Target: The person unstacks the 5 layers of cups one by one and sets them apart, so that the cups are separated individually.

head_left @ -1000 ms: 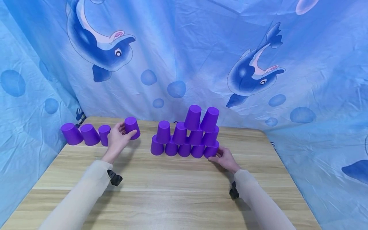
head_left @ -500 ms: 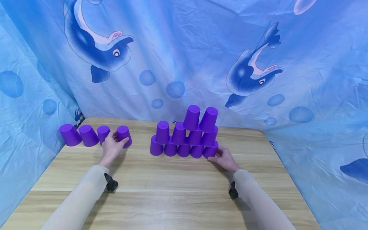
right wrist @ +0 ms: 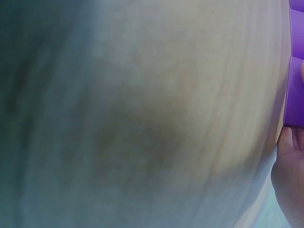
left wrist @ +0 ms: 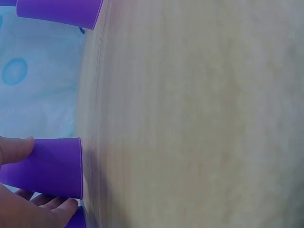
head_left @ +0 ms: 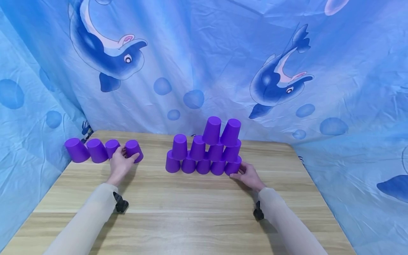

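Note:
At the left, my left hand (head_left: 120, 164) grips an upside-down purple cup (head_left: 134, 150), with thumb and fingers on opposite sides. That cup's rim (left wrist: 81, 166) is at the tabletop in the left wrist view; whether it touches is hard to tell. My right hand (head_left: 250, 176) holds the rightmost bottom cup (head_left: 232, 168) of a stack, thumb in front and fingers at its right side. The stack has a bottom row, a second row, and two upper cups (head_left: 211, 130) towards the right, all upside down. In the right wrist view only part of the held cup (right wrist: 293, 97) shows.
Beside my left hand stand three more upside-down purple cups, the leftmost (head_left: 77, 150) near the table's left edge. The nearest (head_left: 112, 148) is partly hidden by that hand. Behind the wooden table (head_left: 178, 216) hangs a blue dolphin-print cloth (head_left: 207, 53).
My left hand has carried its cup left and down, from nearer the stack to beside the loose cups. The right hand and the stack have stayed put.

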`<state>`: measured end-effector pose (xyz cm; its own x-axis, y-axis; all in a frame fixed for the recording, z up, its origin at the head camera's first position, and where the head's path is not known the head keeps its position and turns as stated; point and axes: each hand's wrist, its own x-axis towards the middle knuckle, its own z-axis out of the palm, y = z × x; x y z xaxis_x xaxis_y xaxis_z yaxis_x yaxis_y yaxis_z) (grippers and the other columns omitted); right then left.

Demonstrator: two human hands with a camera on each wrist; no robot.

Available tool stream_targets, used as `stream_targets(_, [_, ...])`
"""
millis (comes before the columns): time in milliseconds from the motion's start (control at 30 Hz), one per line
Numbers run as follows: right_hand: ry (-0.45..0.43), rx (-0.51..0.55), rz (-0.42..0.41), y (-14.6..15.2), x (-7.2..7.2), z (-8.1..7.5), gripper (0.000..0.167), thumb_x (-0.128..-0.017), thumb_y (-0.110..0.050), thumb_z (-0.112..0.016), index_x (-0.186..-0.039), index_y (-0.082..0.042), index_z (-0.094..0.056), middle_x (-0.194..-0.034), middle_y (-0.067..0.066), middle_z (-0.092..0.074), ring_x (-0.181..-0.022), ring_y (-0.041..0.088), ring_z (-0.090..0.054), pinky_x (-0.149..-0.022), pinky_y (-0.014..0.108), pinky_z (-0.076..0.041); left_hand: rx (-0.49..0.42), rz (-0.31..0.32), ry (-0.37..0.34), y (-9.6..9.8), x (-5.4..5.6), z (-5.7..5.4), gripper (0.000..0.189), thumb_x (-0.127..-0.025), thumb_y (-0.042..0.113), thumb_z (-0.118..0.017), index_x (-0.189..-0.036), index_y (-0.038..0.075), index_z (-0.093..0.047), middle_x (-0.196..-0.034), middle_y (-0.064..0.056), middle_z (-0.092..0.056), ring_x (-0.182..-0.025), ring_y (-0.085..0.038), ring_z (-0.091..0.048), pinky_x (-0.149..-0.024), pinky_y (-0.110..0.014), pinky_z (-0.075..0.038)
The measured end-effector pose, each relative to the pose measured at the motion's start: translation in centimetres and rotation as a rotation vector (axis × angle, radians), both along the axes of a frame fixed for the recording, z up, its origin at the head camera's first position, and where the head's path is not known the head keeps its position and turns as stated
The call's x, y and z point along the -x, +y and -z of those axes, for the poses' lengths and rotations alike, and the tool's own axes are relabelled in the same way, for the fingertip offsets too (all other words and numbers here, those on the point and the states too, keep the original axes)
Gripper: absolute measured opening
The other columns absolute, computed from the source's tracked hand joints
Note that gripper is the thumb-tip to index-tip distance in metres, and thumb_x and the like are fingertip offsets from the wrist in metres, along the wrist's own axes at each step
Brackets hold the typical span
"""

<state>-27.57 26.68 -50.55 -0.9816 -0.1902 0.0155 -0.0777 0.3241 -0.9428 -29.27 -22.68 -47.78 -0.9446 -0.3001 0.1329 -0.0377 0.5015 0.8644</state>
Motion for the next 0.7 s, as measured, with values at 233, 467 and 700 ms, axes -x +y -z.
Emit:
stream_targets(233, [0.008,-0.002,0.007,0.0,0.1,0.1,0.055,-0.079,-0.004,-0.078,-0.129,-0.004,-0.056,-0.125,0.013,-0.059,-0.119,0.026,-0.053,-0.100,0.032,-0.042,0.026,0.007,-0.010,0.0,0.0,-0.5,0.072,-0.086,0.020,-0.073,-0.140,-0.009,-0.035,-0.133,-0.032,-0.046,-0.121,-0.045,-0.046,-0.105,-0.052,-0.032])
stream_targets(467, [-0.004,0.017,-0.003,0.1,0.0,-0.2,0.056,-0.079,-0.002,-0.077,-0.130,0.000,-0.054,-0.128,0.017,-0.057,-0.121,0.029,-0.051,-0.101,0.035,-0.040,0.136,0.005,0.094,0.4,0.3,-2.3,0.078,-0.084,0.034,-0.074,-0.140,-0.006,-0.038,-0.134,-0.027,-0.048,-0.123,-0.044,-0.043,-0.108,-0.055,-0.017])
stream_targets(700, [-0.005,-0.007,-0.027,-0.7,-1.2,-2.5,0.054,-0.081,0.002,-0.074,-0.130,0.004,-0.052,-0.127,0.020,-0.056,-0.121,0.033,-0.051,-0.102,0.041,-0.039,0.170,-0.027,0.112,1.3,0.8,-5.5,0.081,-0.085,0.037,-0.071,-0.147,0.002,-0.032,-0.145,-0.022,-0.038,-0.129,-0.045,-0.034,-0.105,-0.055,-0.029])
